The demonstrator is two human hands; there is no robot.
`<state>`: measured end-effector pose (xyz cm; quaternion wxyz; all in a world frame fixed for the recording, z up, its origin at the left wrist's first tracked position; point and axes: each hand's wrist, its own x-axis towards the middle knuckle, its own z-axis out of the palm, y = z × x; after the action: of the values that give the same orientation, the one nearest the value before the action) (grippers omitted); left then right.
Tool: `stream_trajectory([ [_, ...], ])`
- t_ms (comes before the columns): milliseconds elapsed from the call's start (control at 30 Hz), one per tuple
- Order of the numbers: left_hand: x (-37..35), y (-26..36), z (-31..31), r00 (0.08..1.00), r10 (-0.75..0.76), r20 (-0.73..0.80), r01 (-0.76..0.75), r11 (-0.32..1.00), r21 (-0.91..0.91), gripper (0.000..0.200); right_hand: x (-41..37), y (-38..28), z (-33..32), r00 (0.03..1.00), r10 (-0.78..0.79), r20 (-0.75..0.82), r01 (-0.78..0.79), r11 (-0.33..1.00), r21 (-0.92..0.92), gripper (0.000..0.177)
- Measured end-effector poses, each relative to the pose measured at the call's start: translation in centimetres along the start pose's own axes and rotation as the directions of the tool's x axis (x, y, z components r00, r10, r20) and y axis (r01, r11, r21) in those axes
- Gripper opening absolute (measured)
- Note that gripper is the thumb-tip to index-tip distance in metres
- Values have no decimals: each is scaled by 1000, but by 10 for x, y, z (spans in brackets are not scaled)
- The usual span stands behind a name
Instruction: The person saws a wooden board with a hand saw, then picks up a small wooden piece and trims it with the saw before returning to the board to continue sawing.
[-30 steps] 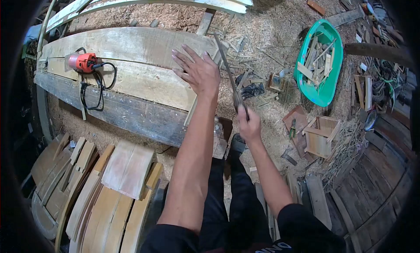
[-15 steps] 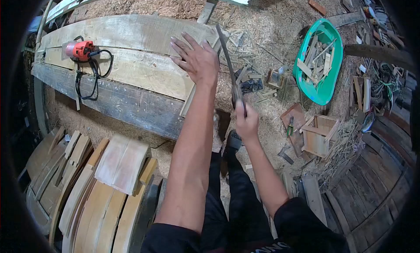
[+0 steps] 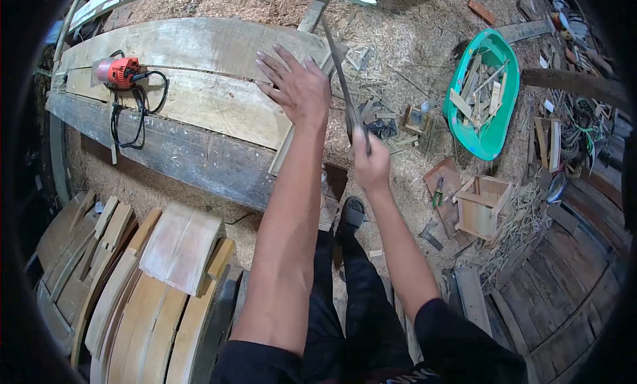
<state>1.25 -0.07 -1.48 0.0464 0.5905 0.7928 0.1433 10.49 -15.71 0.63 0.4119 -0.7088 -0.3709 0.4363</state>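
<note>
one saw [image 3: 342,78] is clenched in the right hand [image 3: 371,161], just beside the boards [image 3: 192,44]; the left hand [image 3: 302,90], spread wide, rests on them. farther, a wooden box [image 3: 476,225] sits on the floor [image 3: 415,52], then a green tub [image 3: 491,145] holding wood scraps [image 3: 494,97].

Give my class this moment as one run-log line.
left hand: spread over planks | right hand: gripping saw | saw: blade beside plank ends | red power tool: lying on planks | green tub: holds wood scraps
</note>
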Motion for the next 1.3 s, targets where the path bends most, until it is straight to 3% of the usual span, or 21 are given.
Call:
stream_trajectory([
  [33, 0, -2, 0, 1000, -7, 2, 7, 1000, 0, 67, 16, -11, 7, 999, -35, -6, 35, 999, -38, 48],
  [133, -1, 1, 0, 1000, -10, 24, 10, 1000, 4, 67, -12, -14, 2, 999, 25, -44, -22, 997, 71, 44],
  [167, -5, 0, 0, 999, -13, 37, 12, 1000, 16, 67, -34, -2, -4, 996, -39, -78, 41, 999, 19, 46],
  [267, 1, 1, -1, 1000, -9, 19, 8, 1000, 15, 67, -39, 6, -10, 999, 35, -38, -33, 998, 52, 46],
  [400, 0, 0, -1, 1000, -6, 10, 5, 1000, 7, 67, 19, -10, 17, 999, 21, -43, -19, 999, 26, 47],
  [500, 1, 1, -3, 1000, -3, 21, 2, 1000, 17, 67, -31, 7, 0, 995, -68, -72, 71, 997, 36, 47],
  [567, 7, 0, -2, 1000, 0, -3, 0, 1000, 27, 67, -49, 10, -13, 999, 19, -40, -18, 1000, 25, 45],
  [667, 1, 0, 1, 1000, 3, -6, -3, 1000, 14, 67, 5, -18, 1, 999, 34, 27, -36, 998, 52, 47],
  [700, 1, -1, 2, 1000, 1, -11, -1, 1000, 5, 67, 22, -17, 9, 1000, 1, -3, -1, 999, -44, 47],
  [800, 0, 0, 2, 1000, 7, -16, -6, 1000, 29, 67, -8, -21, 5, 998, -49, -46, 52, 996, 71, 48],
  [833, -3, -2, 1, 1000, 2, 5, -3, 1000, 21, 67, -29, -6, -5, 997, -60, -52, 58, 998, -34, 48],
  [933, 0, -1, 2, 1000, 0, 6, 0, 1000, 14, 68, -46, -9, -15, 998, 67, -2, -67, 995, 68, 42],
  [1067, 2, -1, 3, 999, 2, -34, -1, 1000, 5, 67, 12, 5, 9, 1000, -7, 7, 7, 1000, 14, 46],
  [1233, 6, -1, 2, 1000, 4, -26, -4, 1000, 9, 67, -46, -3, -10, 999, 18, -44, -16, 999, 28, 46],
  [1300, 0, -2, 6, 1000, 9, -28, -9, 1000, 5, 66, -37, 7, -9, 999, 34, -29, -33, 999, 15, 45],
])
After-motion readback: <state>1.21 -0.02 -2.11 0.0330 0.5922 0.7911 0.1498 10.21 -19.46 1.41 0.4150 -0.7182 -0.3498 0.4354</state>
